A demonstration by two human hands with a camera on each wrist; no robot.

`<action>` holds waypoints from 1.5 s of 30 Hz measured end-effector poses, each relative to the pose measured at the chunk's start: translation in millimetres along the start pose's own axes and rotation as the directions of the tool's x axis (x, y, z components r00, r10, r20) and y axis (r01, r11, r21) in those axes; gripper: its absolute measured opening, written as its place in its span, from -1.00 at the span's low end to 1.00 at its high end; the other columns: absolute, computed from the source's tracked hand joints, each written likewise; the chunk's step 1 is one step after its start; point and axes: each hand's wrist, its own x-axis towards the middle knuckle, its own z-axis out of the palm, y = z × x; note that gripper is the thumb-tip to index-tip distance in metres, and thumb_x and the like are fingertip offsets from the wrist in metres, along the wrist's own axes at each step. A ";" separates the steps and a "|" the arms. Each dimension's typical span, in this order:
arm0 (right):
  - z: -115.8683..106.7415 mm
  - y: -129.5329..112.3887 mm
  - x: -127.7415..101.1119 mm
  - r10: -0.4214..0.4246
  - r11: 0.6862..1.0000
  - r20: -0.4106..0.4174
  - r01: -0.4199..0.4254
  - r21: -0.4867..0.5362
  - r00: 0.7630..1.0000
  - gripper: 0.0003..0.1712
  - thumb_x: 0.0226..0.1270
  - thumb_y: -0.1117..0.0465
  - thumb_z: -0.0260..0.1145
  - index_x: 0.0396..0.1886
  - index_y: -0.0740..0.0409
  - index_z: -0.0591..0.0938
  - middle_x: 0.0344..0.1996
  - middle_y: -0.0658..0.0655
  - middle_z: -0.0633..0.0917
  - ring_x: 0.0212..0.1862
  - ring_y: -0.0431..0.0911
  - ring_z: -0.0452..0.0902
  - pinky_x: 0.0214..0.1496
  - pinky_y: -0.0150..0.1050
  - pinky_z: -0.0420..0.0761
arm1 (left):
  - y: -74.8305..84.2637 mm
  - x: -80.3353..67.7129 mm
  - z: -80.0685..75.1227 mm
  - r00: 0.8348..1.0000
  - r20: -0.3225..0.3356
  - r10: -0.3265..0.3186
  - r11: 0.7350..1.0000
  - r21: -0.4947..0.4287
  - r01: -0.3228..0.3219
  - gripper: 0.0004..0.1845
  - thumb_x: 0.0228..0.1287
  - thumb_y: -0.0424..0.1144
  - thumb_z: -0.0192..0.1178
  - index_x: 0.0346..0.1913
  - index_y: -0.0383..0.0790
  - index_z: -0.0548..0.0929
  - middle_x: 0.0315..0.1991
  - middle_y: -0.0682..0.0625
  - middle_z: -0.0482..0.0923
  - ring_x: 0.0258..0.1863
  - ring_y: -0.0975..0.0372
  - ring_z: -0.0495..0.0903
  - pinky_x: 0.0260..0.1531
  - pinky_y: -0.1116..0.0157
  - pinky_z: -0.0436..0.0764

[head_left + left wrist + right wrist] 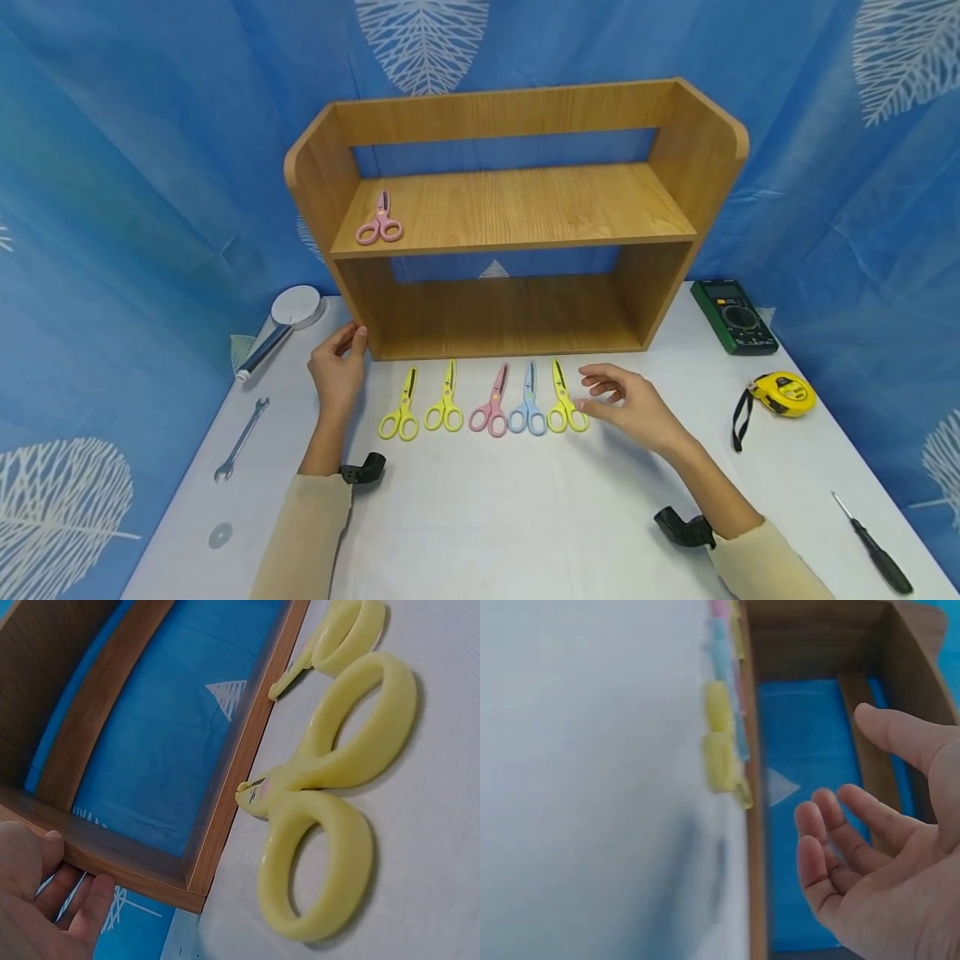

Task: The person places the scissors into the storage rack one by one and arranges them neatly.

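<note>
While one pink pair of scissors (380,223) already lies at the left end of the shelf unit's (517,208) upper board, we still have five pairs in a row on the white table (525,517), just in front of the unit's bottom edge. L to R: yellow scissors (401,408), second yellow pair (446,400), pink pair (492,404), blue pair (528,402), third yellow pair (564,402). So we judge approx. one of six is placed and five are left, if the row is meant for the shelf.

Our left hand (339,367) rests its fingertips on the unit's lower left front corner, fingers lightly bent, holding nothing; the left wrist view shows the fingers (90,907) against the wooden edge, w/ the leftmost yellow handles close by. Our right hand (626,402) hovers just right of the third yellow pair, fingers spread and relaxed, nothing gripped; the right wrist view confirms the palm is free.

Around us: a shower head (288,321) and a wrench (242,437) at left, a small washer (221,535) near the front left edge, a green multimeter (733,315), a yellow tape measure (780,396) and a screwdriver (873,546) at right. None of these sit btw the row and the shelf. Both boards are open at the front; the lower board looks bare. Only the tight spacing in the row may make picking out one pair fiddly.
</note>
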 end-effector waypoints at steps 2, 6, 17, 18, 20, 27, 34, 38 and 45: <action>4.1 6.9 -3.1 0.030 1.000 0.000 -0.030 0.006 1.000 -0.34 0.27 0.08 0.55 0.30 0.21 0.58 0.08 0.19 0.72 0.03 0.01 0.64 0.06 -0.20 0.66 | 0.2 0.6 0.5 1.000 0.001 0.002 1.000 -0.003 -0.002 -0.62 0.43 -0.11 0.34 0.17 -0.26 0.73 0.05 -0.19 0.76 0.05 0.01 0.75 0.27 0.03 0.66; 11.6 16.2 -5.4 0.090 0.996 0.032 -0.090 0.003 0.995 -0.34 0.22 0.11 0.58 0.27 0.24 0.60 0.00 0.17 0.72 -0.05 -0.05 0.60 -0.10 -0.33 0.65 | 1.0 0.7 1.7 1.000 0.004 0.003 1.000 0.002 -0.003 -0.61 0.44 -0.11 0.34 0.17 -0.27 0.73 0.05 -0.20 0.76 0.06 -0.01 0.74 0.30 0.01 0.65; 28.0 23.4 -2.8 0.097 0.981 0.052 -0.086 -0.174 0.994 -0.44 0.10 0.18 0.65 0.09 0.21 0.68 -0.18 0.10 0.62 -0.23 -0.07 0.39 -0.32 -0.34 0.41 | 1.7 0.1 2.3 1.000 0.007 -0.004 1.000 0.009 0.004 -0.63 0.45 -0.13 0.33 0.17 -0.28 0.73 0.04 -0.21 0.76 0.06 -0.02 0.75 0.31 -0.01 0.63; 29.0 22.3 -2.1 0.103 0.978 0.042 -0.094 -0.184 0.994 -0.48 0.10 0.18 0.64 0.06 0.19 0.69 -0.19 0.08 0.62 -0.24 -0.09 0.39 -0.32 -0.34 0.41 | 1.6 0.2 2.1 1.000 0.009 -0.006 1.000 0.007 0.006 -0.63 0.44 -0.13 0.33 0.16 -0.29 0.73 0.04 -0.21 0.76 0.05 -0.02 0.75 0.30 -0.01 0.65; 28.9 20.1 -1.5 0.107 0.975 0.030 -0.099 -0.198 0.994 -0.53 0.11 0.19 0.62 0.01 0.20 0.70 -0.23 0.08 0.63 -0.26 -0.10 0.40 -0.32 -0.34 0.42 | 1.2 0.7 1.9 1.000 0.013 -0.012 1.000 0.004 0.012 -0.63 0.44 -0.12 0.33 0.16 -0.28 0.73 0.03 -0.20 0.76 0.04 0.00 0.75 0.25 0.03 0.68; 13.8 13.2 -2.3 0.168 0.984 0.028 -0.166 -0.063 0.985 -0.59 0.23 0.26 0.46 0.06 0.26 0.64 -0.32 0.06 0.76 -0.31 -0.14 0.62 -0.38 -0.34 0.62 | -1.7 4.7 -2.1 0.997 0.069 -0.034 0.999 -0.010 0.035 -0.64 0.41 -0.12 0.36 0.14 -0.23 0.75 0.03 -0.15 0.77 0.03 0.11 0.76 -0.11 0.60 0.69; -16.2 -17.3 -6.0 0.137 0.985 0.046 -0.141 0.096 0.989 -0.49 0.30 0.21 0.46 0.21 0.25 0.60 -0.23 0.16 0.80 -0.21 -0.01 0.73 -0.19 -0.25 0.77 | -3.1 14.0 -15.8 0.945 0.258 -0.202 0.952 -0.176 0.251 -0.55 0.35 -0.19 0.42 0.22 -0.31 0.68 -0.01 -0.06 0.74 -0.12 0.39 0.75 -0.01 0.46 0.76; -37.4 -51.5 -7.1 0.042 0.975 0.055 -0.053 0.217 0.998 -0.48 0.31 0.23 0.48 0.22 0.22 0.58 -0.18 0.22 0.78 -0.16 0.07 0.76 -0.06 -0.26 0.82 | -8.4 20.1 -17.1 0.887 0.347 -0.305 0.880 -0.254 0.402 -0.53 0.37 -0.29 0.37 0.27 -0.41 0.60 -0.11 0.11 0.67 -0.16 0.40 0.76 0.13 0.26 0.75; -63.3 -119.9 8.6 -0.134 0.940 -0.063 0.147 0.309 0.989 -0.50 0.36 0.18 0.49 0.23 0.21 0.58 -0.16 0.14 0.76 -0.11 -0.07 0.76 -0.03 -0.31 0.83 | -19.3 21.3 -15.0 0.872 0.364 -0.328 0.833 -0.323 0.448 -0.53 0.39 -0.41 0.32 0.29 -0.51 0.54 -0.17 0.14 0.66 -0.14 0.36 0.74 0.08 0.29 0.77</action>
